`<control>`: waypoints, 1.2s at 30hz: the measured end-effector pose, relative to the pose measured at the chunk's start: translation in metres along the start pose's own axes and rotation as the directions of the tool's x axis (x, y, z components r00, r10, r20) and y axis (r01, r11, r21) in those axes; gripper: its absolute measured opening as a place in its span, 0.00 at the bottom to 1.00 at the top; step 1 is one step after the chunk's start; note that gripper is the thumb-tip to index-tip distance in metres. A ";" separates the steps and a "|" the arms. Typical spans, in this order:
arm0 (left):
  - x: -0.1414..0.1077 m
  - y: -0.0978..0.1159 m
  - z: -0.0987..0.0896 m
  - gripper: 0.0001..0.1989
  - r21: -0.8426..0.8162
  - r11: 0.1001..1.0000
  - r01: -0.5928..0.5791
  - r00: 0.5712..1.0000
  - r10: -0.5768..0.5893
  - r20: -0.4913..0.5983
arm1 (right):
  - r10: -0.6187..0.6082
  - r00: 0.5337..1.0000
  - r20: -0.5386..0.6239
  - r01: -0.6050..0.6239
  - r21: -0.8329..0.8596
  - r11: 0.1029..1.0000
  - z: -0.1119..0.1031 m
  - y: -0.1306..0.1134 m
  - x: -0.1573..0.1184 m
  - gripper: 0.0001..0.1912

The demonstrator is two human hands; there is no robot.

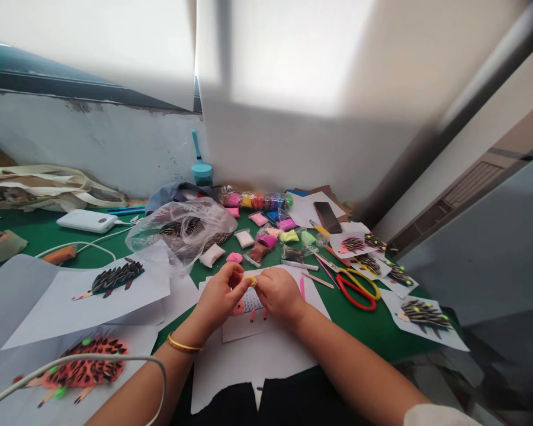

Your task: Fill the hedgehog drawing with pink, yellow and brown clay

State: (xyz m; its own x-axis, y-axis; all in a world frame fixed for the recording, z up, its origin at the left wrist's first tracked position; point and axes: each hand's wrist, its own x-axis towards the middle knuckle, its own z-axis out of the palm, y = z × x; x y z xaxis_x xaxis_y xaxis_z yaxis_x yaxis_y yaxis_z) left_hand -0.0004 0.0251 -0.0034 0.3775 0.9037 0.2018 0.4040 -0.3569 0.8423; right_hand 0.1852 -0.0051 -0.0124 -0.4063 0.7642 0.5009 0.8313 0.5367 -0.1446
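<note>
Between my two hands a small yellow piece is pinched above a white paper. My left hand, with a gold bangle at the wrist, has thumb and fingers closed on its left side. My right hand meets it from the right, fingers curled against the same piece. Just below lies a paper animal figure with a pink head and feet and a patterned grey-blue body, partly hidden by my hands. It rests on a small white sheet over a larger one.
Red and yellow scissors lie at the right, beside seed-covered hedgehog pictures. Clay packets, a plastic bag of seeds and a phone sit behind. A white cable crosses the left foreground.
</note>
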 end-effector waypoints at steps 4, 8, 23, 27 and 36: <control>0.000 0.001 -0.001 0.13 0.085 0.990 -0.112 0.994 0.112 0.008 | 0.061 0.998 0.025 -0.062 0.051 0.997 0.002 -0.001 -0.001 0.10; 0.002 0.002 -0.002 0.12 0.064 0.993 -0.101 0.992 0.105 -0.063 | 0.094 0.995 -0.039 -0.083 0.222 0.971 0.007 0.001 -0.004 0.19; 0.006 -0.002 -0.003 0.15 -0.197 0.980 -0.002 0.999 -0.006 -0.040 | 0.174 0.984 -0.032 -0.143 0.430 0.891 0.003 0.011 -0.004 0.11; 0.005 -0.001 -0.005 0.18 -0.295 0.950 0.098 0.995 -0.084 0.062 | 0.162 0.986 -0.039 -0.132 0.407 0.904 0.006 0.013 -0.006 0.12; 0.007 -0.002 -0.004 0.16 -0.336 0.941 -0.023 0.992 -0.019 -0.122 | 0.175 0.983 -0.049 -0.134 0.458 0.879 0.005 0.007 -0.005 0.24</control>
State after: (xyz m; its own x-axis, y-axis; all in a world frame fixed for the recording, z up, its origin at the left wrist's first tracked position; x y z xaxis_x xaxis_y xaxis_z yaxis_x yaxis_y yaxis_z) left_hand -0.0018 0.0331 -0.0021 0.2653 0.9325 0.2449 0.0914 -0.2771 0.9565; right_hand 0.1913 -0.0038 -0.0201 -0.2354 0.8279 0.5091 0.6115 0.5333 -0.5845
